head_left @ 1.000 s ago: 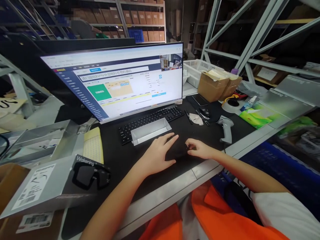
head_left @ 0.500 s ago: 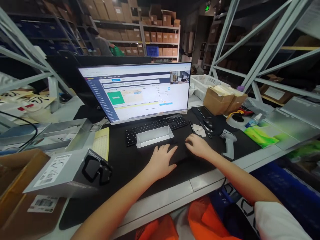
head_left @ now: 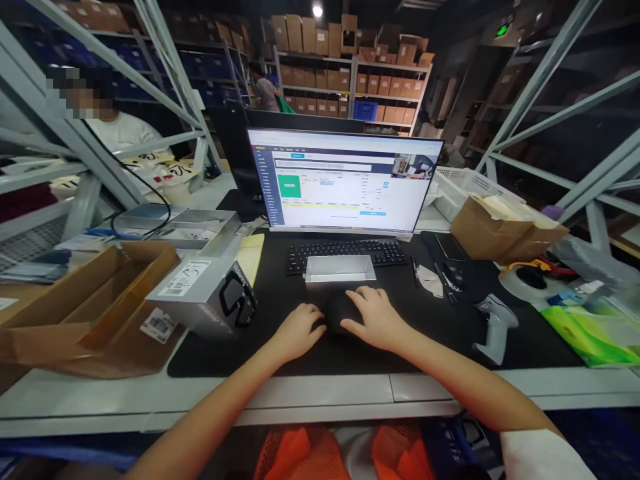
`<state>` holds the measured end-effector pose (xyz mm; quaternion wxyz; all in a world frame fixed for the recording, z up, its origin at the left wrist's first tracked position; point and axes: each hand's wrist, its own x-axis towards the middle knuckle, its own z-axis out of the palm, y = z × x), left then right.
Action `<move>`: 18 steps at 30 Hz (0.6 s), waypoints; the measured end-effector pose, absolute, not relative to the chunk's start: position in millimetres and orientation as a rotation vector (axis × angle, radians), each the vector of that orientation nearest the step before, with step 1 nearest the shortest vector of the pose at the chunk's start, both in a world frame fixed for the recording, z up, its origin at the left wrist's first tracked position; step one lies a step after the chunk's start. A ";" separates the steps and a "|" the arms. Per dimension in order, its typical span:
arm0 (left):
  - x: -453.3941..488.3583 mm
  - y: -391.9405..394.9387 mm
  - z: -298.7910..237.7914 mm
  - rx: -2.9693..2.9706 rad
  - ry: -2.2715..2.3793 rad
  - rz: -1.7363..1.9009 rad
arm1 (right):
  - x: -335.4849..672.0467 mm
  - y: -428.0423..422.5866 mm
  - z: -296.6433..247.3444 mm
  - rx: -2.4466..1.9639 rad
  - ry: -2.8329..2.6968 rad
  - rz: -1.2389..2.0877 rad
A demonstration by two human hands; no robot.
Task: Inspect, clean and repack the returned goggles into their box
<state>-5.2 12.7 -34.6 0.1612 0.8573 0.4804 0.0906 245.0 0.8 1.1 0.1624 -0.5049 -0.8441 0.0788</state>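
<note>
My left hand [head_left: 300, 330] is low over the black desk mat [head_left: 215, 357], its fingers curled toward the thumb. Whatever they hold, if anything, blends into the black. To its right, my right hand [head_left: 377, 319] has its fingers stretched out and its thumb apart. Between the hands lies a dark patch that I cannot tell from the mat. Just beyond them sits an open, shallow silver tray-like box [head_left: 341, 269], against the front of the black keyboard [head_left: 350, 250]. Left of my left hand stands a grey box printed with black goggles [head_left: 213, 300].
A monitor [head_left: 340, 187] stands behind the keyboard. On the right are a handheld scanner [head_left: 495, 327], a mouse [head_left: 453, 272], tape rolls and a green packet [head_left: 593, 333]. An open carton [head_left: 100, 320] is on the left. Two people are in the background.
The view has swung left, so the desk sits further right. My hands have drawn nearer each other; the left fingers have curled and the right fingers have spread.
</note>
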 end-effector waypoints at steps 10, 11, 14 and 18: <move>0.3 28.3 -40.0 2.342 1.336 0.264 | 237.0 7.6 1.2 -1.418 -2.456 0.274; 0.0 29.4 -39.7 2.316 1.333 0.263 | 237.6 8.0 0.7 -1.414 -2.454 0.277; -1.3 30.9 -35.8 2.194 1.322 0.267 | 238.3 10.1 0.1 -1.414 -2.454 0.291; -4.4 28.5 -26.4 1.937 1.335 0.341 | 238.8 14.0 0.0 -1.418 -2.490 0.309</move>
